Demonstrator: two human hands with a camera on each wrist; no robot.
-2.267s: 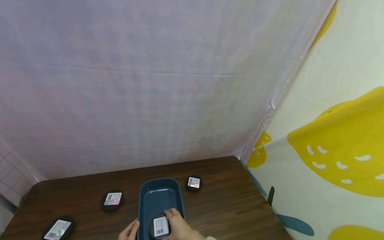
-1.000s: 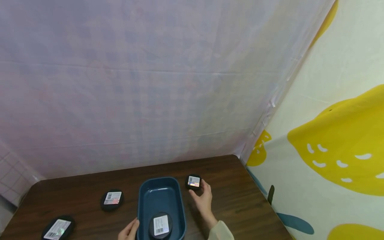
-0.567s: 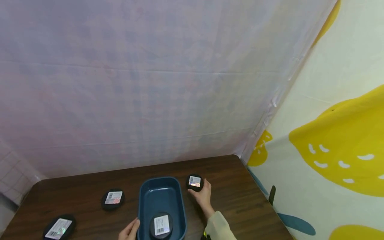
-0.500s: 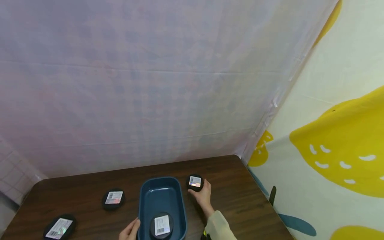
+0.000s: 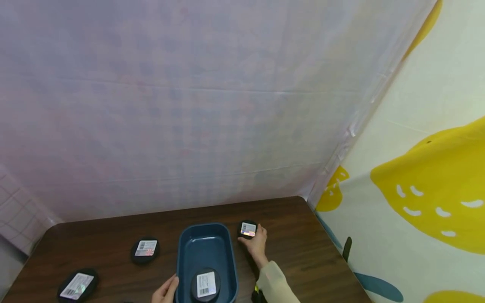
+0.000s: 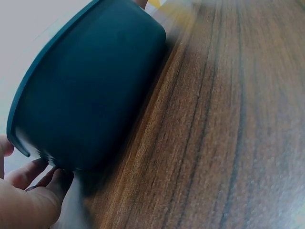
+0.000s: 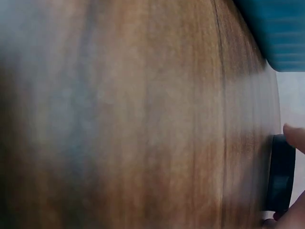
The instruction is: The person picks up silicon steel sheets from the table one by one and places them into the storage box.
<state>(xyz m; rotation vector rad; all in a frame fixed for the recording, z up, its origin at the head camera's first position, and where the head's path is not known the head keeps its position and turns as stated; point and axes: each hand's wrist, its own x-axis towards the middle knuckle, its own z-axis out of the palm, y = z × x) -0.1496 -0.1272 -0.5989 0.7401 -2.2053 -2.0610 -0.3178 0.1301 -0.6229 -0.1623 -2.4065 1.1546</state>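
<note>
My left hand (image 5: 165,289) grips the left rim of a dark blue rectangular tray (image 5: 182,256). In the left wrist view its fingers (image 6: 28,174) curl at the end of the tray (image 6: 95,81). Inside the tray, toward the near end, lies a round black disc with a white barcode label (image 5: 206,285). Right of the tray's far end, my right hand (image 5: 256,246) pinches a smaller labelled black disc (image 5: 248,229) between thumb and fingers. That disc (image 7: 281,174) appears edge-on in the right wrist view, on or very near the tabletop.
Two more labelled black discs lie left of the tray, one farther back (image 5: 145,251) and one near the front left (image 5: 77,286). The brown wooden table (image 5: 303,252) ends at a pale cloth backdrop (image 5: 189,126). A lemon-patterned cloth (image 5: 428,185) hangs along the right.
My right hand has left the disc in the tray, reached right to the smaller disc, and brought its thumb and fingers around it. The left hand stays on the tray. The head view shifts slightly.
</note>
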